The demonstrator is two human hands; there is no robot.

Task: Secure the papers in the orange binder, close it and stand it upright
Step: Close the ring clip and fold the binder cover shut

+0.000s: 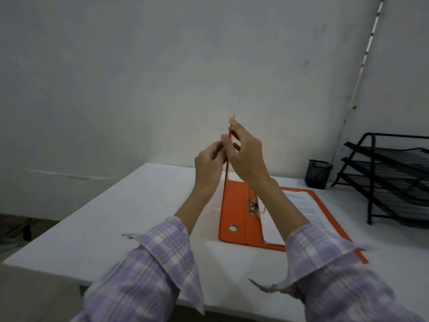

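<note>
On the white counter (139, 205), the orange binder (234, 212) lay open, its spine and back cover flat and the papers (299, 205) resting on the back cover beside the metal clip (254, 206). The front cover (228, 163) stood nearly vertical, seen edge-on. Both hands held its upper edge: the left hand (209, 166) pinched it from the left, and the right hand (246, 154) closed its fingers (234, 125) around it from the right. A black pen cup (318, 174) and a black paper tray (394, 177) stood at the far right.
</note>
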